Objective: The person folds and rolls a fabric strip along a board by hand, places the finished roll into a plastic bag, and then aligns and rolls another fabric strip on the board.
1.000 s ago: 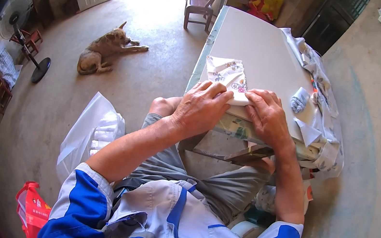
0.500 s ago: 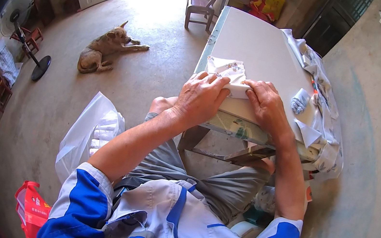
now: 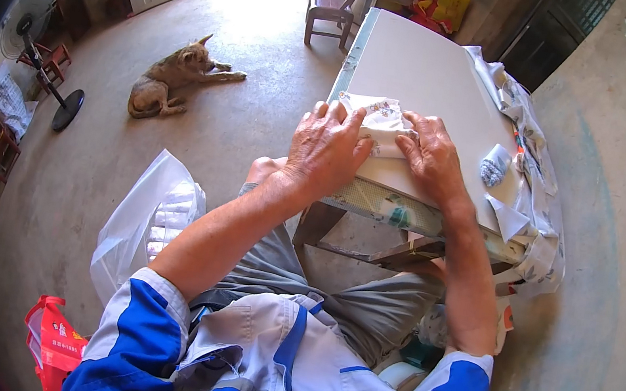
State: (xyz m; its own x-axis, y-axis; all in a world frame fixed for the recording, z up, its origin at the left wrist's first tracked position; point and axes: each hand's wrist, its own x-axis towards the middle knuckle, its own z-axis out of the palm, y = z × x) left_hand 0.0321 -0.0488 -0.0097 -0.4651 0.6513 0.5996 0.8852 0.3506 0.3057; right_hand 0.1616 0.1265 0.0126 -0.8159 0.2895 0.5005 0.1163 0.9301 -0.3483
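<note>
A small white cloth [image 3: 380,113] with a printed floral pattern lies at the near end of the white tabletop [image 3: 420,59]. Its near part is folded or wrapped into a flat, block-like bundle; what is inside, if anything, I cannot see. My left hand [image 3: 328,148] grips the bundle's left end, fingers curled over it and thumb on the near side. On the right end, my right hand [image 3: 436,161] pinches the cloth between thumb and fingers. A small rolled bluish-white bundle [image 3: 495,167] lies to the right of my right hand.
Loose patterned fabric [image 3: 535,155] drapes over the table's right edge. A white plastic bag [image 3: 141,223] holding white rolls stands at my left, with a red bag [image 3: 54,347] nearer me. A dog [image 3: 177,79] lies on the floor; a chair [image 3: 335,8] and a fan [image 3: 31,36] stand farther off.
My left hand has shifted slightly left and down, and my right fingers have moved up over the bundle. More of the bundle's top shows between my hands now.
</note>
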